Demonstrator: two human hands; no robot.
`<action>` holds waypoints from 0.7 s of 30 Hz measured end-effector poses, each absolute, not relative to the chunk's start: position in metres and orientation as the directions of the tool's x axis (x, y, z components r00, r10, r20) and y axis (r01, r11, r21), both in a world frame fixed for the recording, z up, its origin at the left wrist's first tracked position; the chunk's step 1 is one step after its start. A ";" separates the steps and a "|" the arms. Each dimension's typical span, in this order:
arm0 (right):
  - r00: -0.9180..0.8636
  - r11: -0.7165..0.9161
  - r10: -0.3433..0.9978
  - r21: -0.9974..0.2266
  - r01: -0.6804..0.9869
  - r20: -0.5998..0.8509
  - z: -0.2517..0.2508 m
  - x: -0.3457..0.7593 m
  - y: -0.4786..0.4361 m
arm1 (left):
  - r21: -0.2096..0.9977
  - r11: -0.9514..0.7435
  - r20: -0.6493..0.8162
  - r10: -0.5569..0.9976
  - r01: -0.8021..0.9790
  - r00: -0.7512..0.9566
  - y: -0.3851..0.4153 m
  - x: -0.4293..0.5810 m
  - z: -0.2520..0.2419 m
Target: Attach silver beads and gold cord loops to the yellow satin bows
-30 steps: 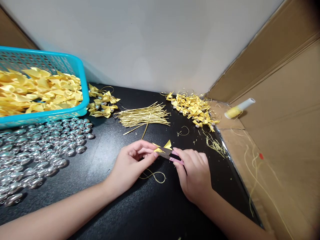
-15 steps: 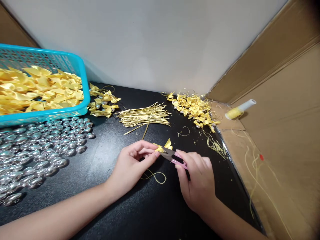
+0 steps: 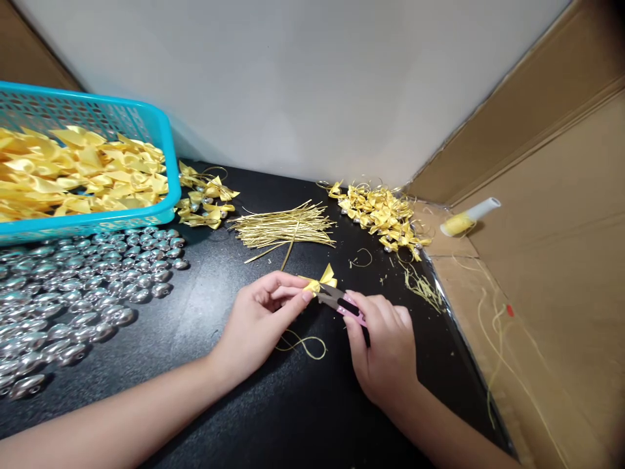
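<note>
My left hand [image 3: 258, 319] pinches a small yellow ribbon bow [image 3: 322, 279] between thumb and fingers, just above the black table [image 3: 219, 404]. My right hand [image 3: 383, 348] grips pink-handled thread snips [image 3: 342, 305], whose metal blades point left and meet the bow at its knot. A loop of gold cord [image 3: 303, 342] lies on the table below the left hand.
A turquoise basket [image 3: 163, 163] of yellow ribbon pieces sits at the far left, with several silver beads [image 3: 73, 293] in front. A bundle of gold cords [image 3: 283, 228] lies at centre back. Finished bows [image 3: 381, 212] are heaped at the right, by cardboard [image 3: 547, 273] and a yellow-thread spool [image 3: 466, 218].
The snips' blades have swung slightly, now tilting at the bow's knot. The bow has lifted a little. Both hands stay nearly in place.
</note>
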State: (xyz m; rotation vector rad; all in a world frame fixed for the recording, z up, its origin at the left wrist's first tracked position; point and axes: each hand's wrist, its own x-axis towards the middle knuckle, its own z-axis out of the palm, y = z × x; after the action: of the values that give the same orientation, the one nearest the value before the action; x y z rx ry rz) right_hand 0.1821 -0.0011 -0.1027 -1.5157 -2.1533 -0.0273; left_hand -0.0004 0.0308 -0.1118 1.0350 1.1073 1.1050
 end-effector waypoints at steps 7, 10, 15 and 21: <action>-0.247 0.366 0.872 -0.227 0.903 0.422 -0.104 0.176 0.001 | 0.981 0.142 -0.126 0.984 -0.134 0.123 0.030 0.002 -0.114; -0.245 0.367 0.874 -0.241 0.899 0.419 -0.105 0.175 0.001 | 0.977 0.149 -0.130 0.983 -0.156 0.127 0.028 0.002 -0.113; -0.229 0.370 0.880 -0.301 0.879 0.415 -0.106 0.175 0.001 | 0.968 0.162 -0.139 0.982 -0.192 0.130 0.027 0.002 -0.113; -0.219 0.370 0.881 -0.323 0.871 0.419 -0.104 0.173 0.002 | 0.971 0.163 -0.143 0.982 -0.174 0.125 0.029 0.003 -0.112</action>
State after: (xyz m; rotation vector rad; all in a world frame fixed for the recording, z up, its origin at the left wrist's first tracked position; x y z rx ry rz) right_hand 0.1732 0.0023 -0.1044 -1.5088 -2.0990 0.0245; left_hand 0.0030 0.0286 -0.1122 1.0144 1.0632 1.0974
